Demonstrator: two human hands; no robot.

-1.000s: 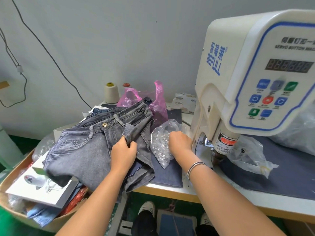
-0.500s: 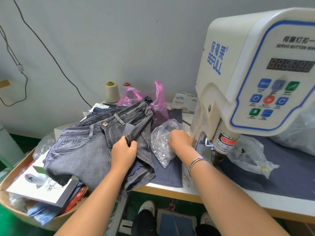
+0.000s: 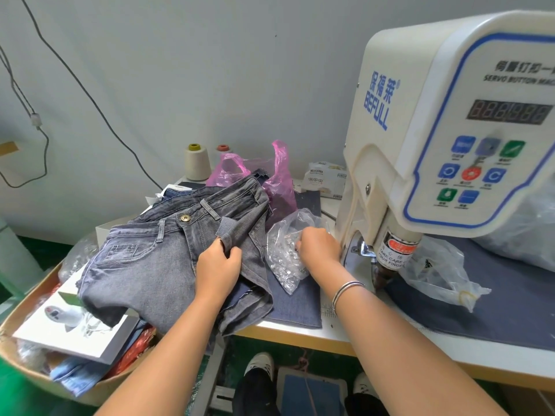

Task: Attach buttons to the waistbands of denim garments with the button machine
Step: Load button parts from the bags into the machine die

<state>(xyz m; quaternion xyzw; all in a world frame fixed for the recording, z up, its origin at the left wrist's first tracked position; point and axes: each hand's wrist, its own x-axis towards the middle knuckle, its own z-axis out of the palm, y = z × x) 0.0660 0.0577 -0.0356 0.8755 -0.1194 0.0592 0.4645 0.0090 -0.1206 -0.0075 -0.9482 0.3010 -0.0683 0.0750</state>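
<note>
The left hand (image 3: 217, 267) pinches a waistband flap of the grey denim shorts (image 3: 156, 256), which lie at the table's left edge. The right hand (image 3: 318, 249), fingers curled, reaches into the clear bag of buttons (image 3: 285, 250) just left of the button machine (image 3: 435, 139); whether it holds 1 cannot be told.
</note>
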